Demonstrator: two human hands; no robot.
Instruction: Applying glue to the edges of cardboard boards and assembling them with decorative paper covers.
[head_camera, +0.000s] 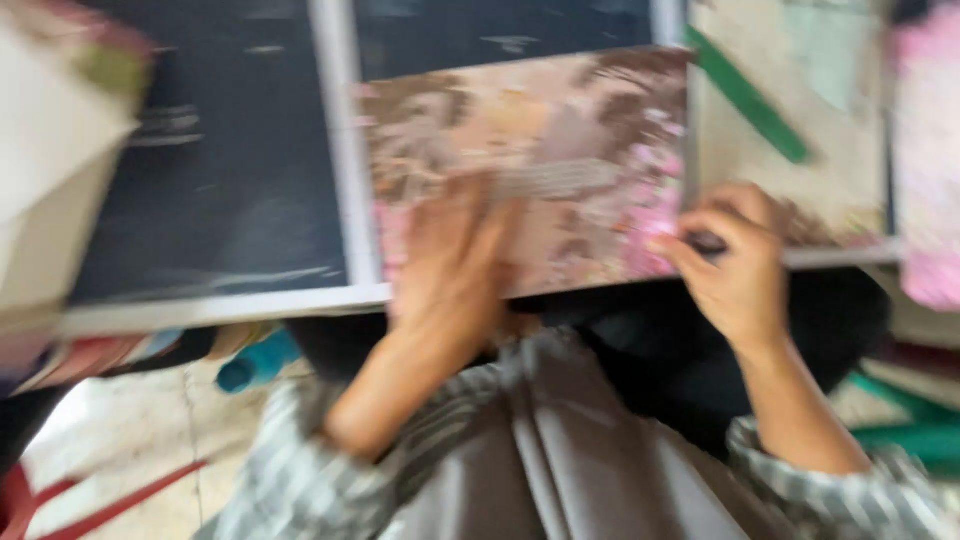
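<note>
The view is blurred by motion. A patterned sheet (560, 150) in brown, cream and pink lies across a dark board with a pale frame (345, 180). My left hand (455, 260) lies flat on the sheet's near edge, fingers spread. My right hand (735, 260) is at the sheet's right edge, fingers curled round a small dark thing (706, 241) that I cannot make out. Both forearms come out of striped grey sleeves.
A green strip (748, 97) lies on a pale board at the upper right. Pink material (928, 150) is at the far right. A pale box-like shape (50, 170) is at the left. A teal object (258, 362) lies below the board, above a light floor.
</note>
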